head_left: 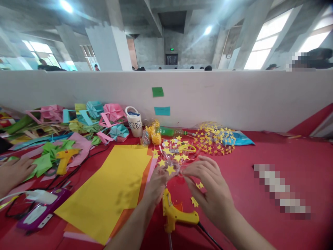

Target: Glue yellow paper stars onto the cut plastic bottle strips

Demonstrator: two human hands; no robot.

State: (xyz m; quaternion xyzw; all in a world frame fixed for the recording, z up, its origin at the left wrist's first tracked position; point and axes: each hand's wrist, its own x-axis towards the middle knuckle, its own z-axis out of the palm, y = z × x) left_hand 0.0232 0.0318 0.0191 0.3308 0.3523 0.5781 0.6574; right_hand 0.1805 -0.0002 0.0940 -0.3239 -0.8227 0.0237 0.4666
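Observation:
Near the middle of the table, my left hand (pixel 156 184) is closed on the near side of a clear plastic piece covered with yellow paper stars (pixel 170 169). My right hand (pixel 208 184) is at its right side, thumb and index finger pinched together at the edge; whatever is between the fingertips is too small to name. Just below the hands lies a yellow glue gun (pixel 179 215) with a black cord. A few loose yellow stars (pixel 194 201) rest on the red table (pixel 260 194) beneath my right hand.
Yellow paper sheets (pixel 104 191) lie left of my left forearm. Beyond are a purple power strip (pixel 43 210), another glue gun (pixel 65 159), folded paper pieces (pixel 113 113) and a white cup (pixel 134 124). A star-covered clear dome (pixel 214 139) sits behind. Another person's hand (pixel 15 173) is at far left.

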